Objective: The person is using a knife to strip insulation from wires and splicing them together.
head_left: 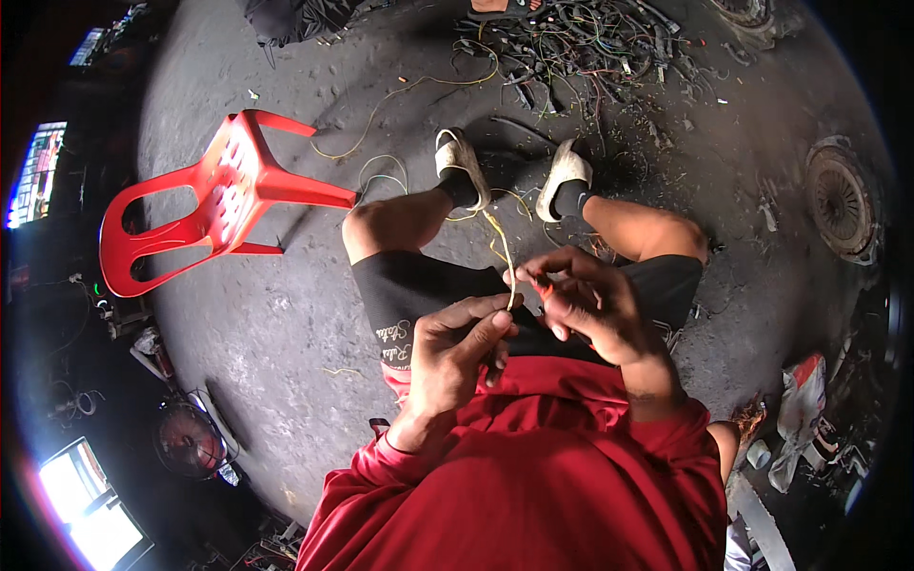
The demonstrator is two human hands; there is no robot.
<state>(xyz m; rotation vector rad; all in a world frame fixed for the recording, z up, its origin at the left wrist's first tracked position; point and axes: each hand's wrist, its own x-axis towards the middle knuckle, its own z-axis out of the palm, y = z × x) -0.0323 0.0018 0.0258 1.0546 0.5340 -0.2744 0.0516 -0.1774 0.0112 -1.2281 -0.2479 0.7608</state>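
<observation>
Sitting low over a grey concrete floor (286, 314), the person held a thin yellowish wire (505, 255) between both hands above the lap. The left hand (455, 357) had its fingers (476, 319) closed together on the near end of the wire, thumb pressed along the forefinger, with what looked like a dark tool handle below the knuckles, too hidden to be sure. The right hand (583, 297) sat just beside it, fingers curled and pinched on the same wire, where a small orange bit showed at the fingertips. From the hands the wire ran away between the knees toward the feet, which wore pale sandals (562, 176) over dark socks. The person wore black shorts (409, 290) and a red shirt (533, 476).

A red plastic chair (205, 205) lay tipped on its side to the left, well apart from the hands. A tangle of coloured wiring (581, 43) was heaped on the floor beyond the feet. A round metal clutch disc (840, 200) lay far to the right, and a small fan (190, 440) stood at the lower left.
</observation>
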